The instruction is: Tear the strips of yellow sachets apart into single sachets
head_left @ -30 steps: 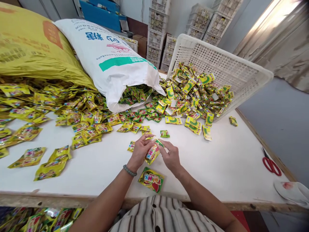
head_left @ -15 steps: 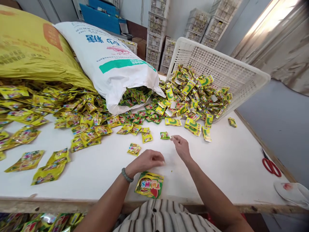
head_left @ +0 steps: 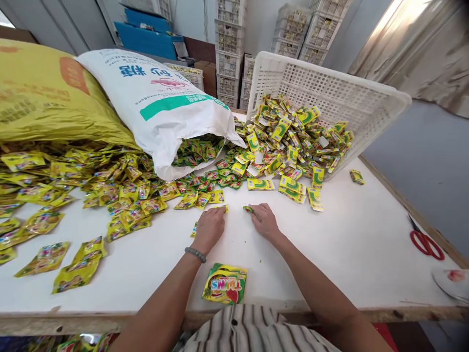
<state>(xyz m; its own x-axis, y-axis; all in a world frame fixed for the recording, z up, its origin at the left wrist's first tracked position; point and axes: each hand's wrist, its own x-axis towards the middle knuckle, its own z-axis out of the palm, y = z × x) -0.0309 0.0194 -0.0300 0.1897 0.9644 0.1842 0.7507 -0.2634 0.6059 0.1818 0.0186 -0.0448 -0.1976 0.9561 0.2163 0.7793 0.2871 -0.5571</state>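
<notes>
Farther across the white table [head_left: 315,259] goes the left hand [head_left: 209,227], onto a small yellow packet [head_left: 226,209], while the right hand [head_left: 264,222] has closed in on a green packet [head_left: 248,209] to its right, seemingly pinching an edge. Picking up looks to be the step; the next move calls for a sure grip on each. Left fingertips are hidden: can't tell whether they pinch. Another yellow packet [head_left: 194,230] is mostly covered.

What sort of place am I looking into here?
Probably a small candy-packing workshop: a white sack with green sachets at its mouth, a tipped plastic crate of small cartons, and stacked crates behind.
</notes>
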